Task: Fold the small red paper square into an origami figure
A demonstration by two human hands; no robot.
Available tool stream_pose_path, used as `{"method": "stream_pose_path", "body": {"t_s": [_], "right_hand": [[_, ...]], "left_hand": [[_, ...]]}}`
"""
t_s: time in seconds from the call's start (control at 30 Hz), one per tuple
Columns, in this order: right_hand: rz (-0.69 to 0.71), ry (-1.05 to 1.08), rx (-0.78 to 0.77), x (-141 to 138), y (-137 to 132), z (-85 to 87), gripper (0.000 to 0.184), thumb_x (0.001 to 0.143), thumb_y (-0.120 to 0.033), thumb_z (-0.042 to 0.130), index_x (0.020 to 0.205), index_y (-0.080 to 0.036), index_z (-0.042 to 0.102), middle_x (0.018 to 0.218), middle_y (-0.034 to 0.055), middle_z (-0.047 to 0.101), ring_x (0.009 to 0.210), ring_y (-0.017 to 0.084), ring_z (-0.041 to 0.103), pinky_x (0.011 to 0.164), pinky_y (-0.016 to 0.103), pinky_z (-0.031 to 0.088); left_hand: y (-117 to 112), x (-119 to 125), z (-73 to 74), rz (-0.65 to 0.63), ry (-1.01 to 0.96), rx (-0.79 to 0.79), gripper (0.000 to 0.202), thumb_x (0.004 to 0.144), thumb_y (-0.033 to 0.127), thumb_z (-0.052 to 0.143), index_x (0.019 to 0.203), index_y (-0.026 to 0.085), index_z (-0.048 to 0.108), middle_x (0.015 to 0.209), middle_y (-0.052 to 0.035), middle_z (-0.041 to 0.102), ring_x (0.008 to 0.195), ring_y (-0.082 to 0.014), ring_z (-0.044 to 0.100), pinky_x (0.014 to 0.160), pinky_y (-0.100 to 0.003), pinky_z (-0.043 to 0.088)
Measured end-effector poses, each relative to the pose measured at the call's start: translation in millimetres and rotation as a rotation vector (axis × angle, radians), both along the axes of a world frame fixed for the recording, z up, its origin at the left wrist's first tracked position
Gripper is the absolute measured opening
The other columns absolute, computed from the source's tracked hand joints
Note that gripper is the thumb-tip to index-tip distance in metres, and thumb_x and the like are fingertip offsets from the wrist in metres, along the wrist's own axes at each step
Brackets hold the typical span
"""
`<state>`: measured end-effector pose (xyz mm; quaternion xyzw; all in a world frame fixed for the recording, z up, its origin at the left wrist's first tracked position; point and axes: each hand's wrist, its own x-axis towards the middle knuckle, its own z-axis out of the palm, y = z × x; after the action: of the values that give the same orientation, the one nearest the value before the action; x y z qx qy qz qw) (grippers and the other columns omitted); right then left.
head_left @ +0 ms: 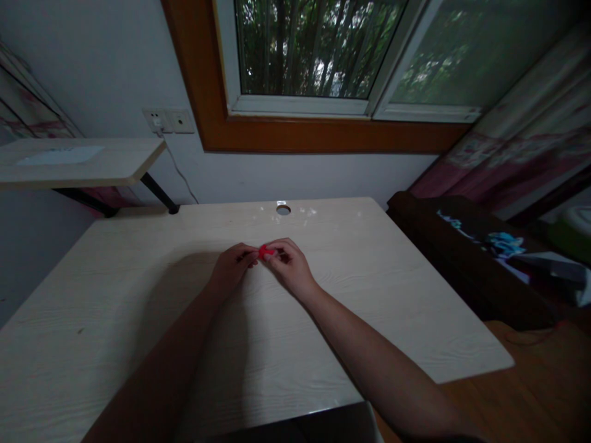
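A pale wood-grain bench (392,277) fills most of the view, with a round hole (283,210) near its far edge and light glinting around it. At the far left, a raised shelf (122,161) stands on black legs (159,192) and carries a flat, whitish sheet (62,155). Behind, a white cable (178,165) hangs from wall sockets (180,121), beside a window (305,49) in an orange-brown wooden frame (323,135); greenery shows through the glass. To the right hang pink and pale curtains (466,154), above dark brown furniture (425,240) standing on a wooden floor (545,375).

On that furniture lie a blue patterned item (505,243) and a grey-white, boxy item (554,266); whether the latter is a container, or holds anything, cannot be told.

The small red piece (264,251) is between the person's two hands, over the bench's middle, toward the far side. The right hand (290,264) pinches it between thumb and fingers, while the left hand (234,263) has its fingers closed on its left end
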<state>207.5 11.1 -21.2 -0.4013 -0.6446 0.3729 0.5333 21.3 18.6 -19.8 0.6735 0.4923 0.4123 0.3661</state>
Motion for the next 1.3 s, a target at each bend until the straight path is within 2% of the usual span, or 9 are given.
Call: {"method": "stream_pose_path", "body": {"t_s": [0.37, 0.57, 0.73, 0.97, 1.1, 1.2, 1.3], "right_hand": [[-0.01, -0.059, 0.013, 1.8, 1.8, -3.0, 0.005, 0.083, -0.029, 0.07, 0.087, -0.025, 0.071, 0.089, 0.0033, 0.063, 0.079, 0.018, 0.058, 0.071, 0.031, 0.046], [0.005, -0.065, 0.035, 2.2, 2.7, -6.6, 0.002, 0.084, -0.025, 0.069, 0.086, -0.025, 0.07, 0.09, 0.0031, 0.063, 0.08, 0.018, 0.057, 0.069, 0.031, 0.044], [0.016, -0.056, 0.045, 2.0, 2.2, -6.2, 0.003, 0.084, -0.023, 0.068, 0.086, -0.025, 0.069, 0.091, 0.0034, 0.063, 0.081, 0.018, 0.058, 0.07, 0.031, 0.045], [0.013, -0.068, 0.041, 1.4, 1.6, -4.9, 0.003, 0.083, -0.025, 0.068, 0.086, -0.025, 0.07, 0.092, 0.0037, 0.065, 0.082, 0.018, 0.059, 0.072, 0.031, 0.046], [0.003, -0.022, -0.033, -0.2, 1.0, -7.0, 0.009, 0.084, -0.028, 0.068, 0.092, -0.024, 0.069, 0.091, 0.0037, 0.067, 0.079, 0.018, 0.059, 0.072, 0.031, 0.048], [0.009, 0.1, -0.113, -2.1, 2.1, -9.3, 0.02, 0.082, -0.03, 0.07, 0.1, -0.024, 0.066, 0.091, 0.0035, 0.068, 0.078, 0.017, 0.061, 0.075, 0.032, 0.05], [-0.002, 0.198, -0.129, -3.0, 3.7, -11.4, 0.029, 0.078, -0.029, 0.074, 0.104, -0.024, 0.061, 0.09, 0.0022, 0.068, 0.078, 0.015, 0.063, 0.076, 0.031, 0.051]], "left_hand": [[-3.3, 1.8, 5.9, -0.003, 0.027, 0.041, 0.021, 0.088, 0.038, 0.06, 0.084, 0.02, 0.069, 0.075, -0.0006, 0.066, 0.067, -0.0145, 0.06, 0.066, -0.025, 0.049], [-3.7, 2.2, 1.3, 0.016, 0.013, 0.098, 0.021, 0.084, 0.039, 0.067, 0.094, 0.02, 0.068, 0.087, -0.0028, 0.068, 0.076, -0.0154, 0.063, 0.071, -0.026, 0.051], [-4.1, 2.4, -1.5, -0.024, 0.063, 0.167, 0.013, 0.086, 0.033, 0.065, 0.09, 0.021, 0.068, 0.089, -0.0028, 0.066, 0.078, -0.0149, 0.063, 0.073, -0.026, 0.051], [-3.9, 2.7, 2.8, -0.025, 0.082, 0.195, 0.009, 0.087, 0.028, 0.063, 0.085, 0.02, 0.066, 0.087, -0.0025, 0.064, 0.077, -0.0139, 0.061, 0.072, -0.025, 0.05], [-4.2, 2.1, 2.6, -0.011, 0.077, 0.184, 0.009, 0.087, 0.028, 0.062, 0.085, 0.019, 0.065, 0.088, -0.0029, 0.063, 0.077, -0.0139, 0.061, 0.072, -0.024, 0.051], [-4.4, 2.1, 1.5, -0.009, 0.068, 0.191, 0.008, 0.087, 0.026, 0.061, 0.085, 0.019, 0.064, 0.087, -0.0023, 0.063, 0.076, -0.0129, 0.061, 0.071, -0.023, 0.051], [-4.2, 2.4, 0.5, -0.004, 0.061, 0.198, 0.006, 0.086, 0.025, 0.062, 0.084, 0.019, 0.064, 0.085, -0.0018, 0.063, 0.073, -0.0123, 0.061, 0.069, -0.023, 0.052]]}}
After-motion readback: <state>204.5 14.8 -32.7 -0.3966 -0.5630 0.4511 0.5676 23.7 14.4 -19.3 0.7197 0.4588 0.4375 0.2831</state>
